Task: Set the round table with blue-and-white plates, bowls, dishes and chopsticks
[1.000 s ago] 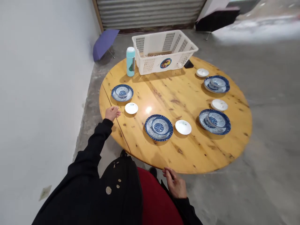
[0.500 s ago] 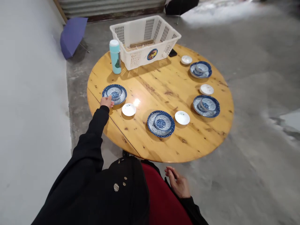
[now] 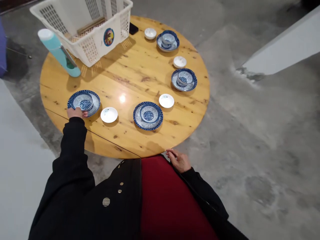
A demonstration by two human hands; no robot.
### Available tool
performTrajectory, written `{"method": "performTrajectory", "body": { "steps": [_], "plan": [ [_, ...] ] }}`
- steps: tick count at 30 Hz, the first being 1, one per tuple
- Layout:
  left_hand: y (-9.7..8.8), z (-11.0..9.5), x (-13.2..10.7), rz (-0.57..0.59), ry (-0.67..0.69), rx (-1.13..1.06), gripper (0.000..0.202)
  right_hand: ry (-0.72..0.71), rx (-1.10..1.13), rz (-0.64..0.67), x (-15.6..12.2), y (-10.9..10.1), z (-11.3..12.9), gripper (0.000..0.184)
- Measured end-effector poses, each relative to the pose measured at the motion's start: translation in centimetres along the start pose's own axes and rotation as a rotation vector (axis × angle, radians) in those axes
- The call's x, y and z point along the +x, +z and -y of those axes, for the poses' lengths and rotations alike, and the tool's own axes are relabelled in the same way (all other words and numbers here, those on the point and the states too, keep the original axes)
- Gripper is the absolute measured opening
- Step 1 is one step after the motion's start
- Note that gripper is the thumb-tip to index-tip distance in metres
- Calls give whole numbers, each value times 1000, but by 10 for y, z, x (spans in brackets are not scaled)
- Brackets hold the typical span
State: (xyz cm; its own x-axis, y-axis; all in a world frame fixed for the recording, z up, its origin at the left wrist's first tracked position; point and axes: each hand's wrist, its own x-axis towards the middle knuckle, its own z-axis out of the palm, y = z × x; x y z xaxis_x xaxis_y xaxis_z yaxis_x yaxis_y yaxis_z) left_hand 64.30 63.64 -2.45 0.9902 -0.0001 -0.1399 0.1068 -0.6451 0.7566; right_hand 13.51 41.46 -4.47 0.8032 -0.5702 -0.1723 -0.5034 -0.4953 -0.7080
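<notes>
My left hand [image 3: 75, 113] is at the near rim of a blue-and-white bowl [image 3: 83, 102], its thumb and fingers closed on the rim. That bowl sits off-centre on a blue-rimmed plate [image 3: 95, 96] at the table's left side. To the right lies a small white dish [image 3: 109, 114]. My right hand [image 3: 179, 161] hangs just off the table's near edge, fingers loosely bent and nothing visible in it. Nearest to it on the table are a second patterned bowl [image 3: 149, 114] on its plate [image 3: 140, 124] and a white dish [image 3: 166, 100].
On the round wooden table [image 3: 135, 86], a white plastic basket [image 3: 95, 50] and a leaning-looking turquoise bottle [image 3: 59, 53] stand far left. A black phone [image 3: 133, 28] lies beside the basket. Two more bowl-and-plate settings [image 3: 184, 80] with white dishes line the right side.
The view has swung right and down, so the table appears further left. The left bowl now sits nearer my left hand on its plate. My right hand has come up to the table edge.
</notes>
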Motion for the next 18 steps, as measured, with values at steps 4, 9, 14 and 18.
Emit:
{"method": "performTrajectory", "body": {
  "steps": [4, 9, 14, 18],
  "plan": [
    [-7, -19, -14, -41, -58, -54, 13, 11, 114, -41, 14, -5, 4, 31],
    [8, -66, -72, 139, 162, -154, 11, 50, 359, -96, 63, -21, 29, 41],
    [55, -103, -149, 473, 197, -100, 17, -10, 393, -157, 128, -35, 70, 56],
    [90, -116, -187, 648, 263, -9, 20, -17, 300, -125, 164, -36, 86, 62]
  ]
}}
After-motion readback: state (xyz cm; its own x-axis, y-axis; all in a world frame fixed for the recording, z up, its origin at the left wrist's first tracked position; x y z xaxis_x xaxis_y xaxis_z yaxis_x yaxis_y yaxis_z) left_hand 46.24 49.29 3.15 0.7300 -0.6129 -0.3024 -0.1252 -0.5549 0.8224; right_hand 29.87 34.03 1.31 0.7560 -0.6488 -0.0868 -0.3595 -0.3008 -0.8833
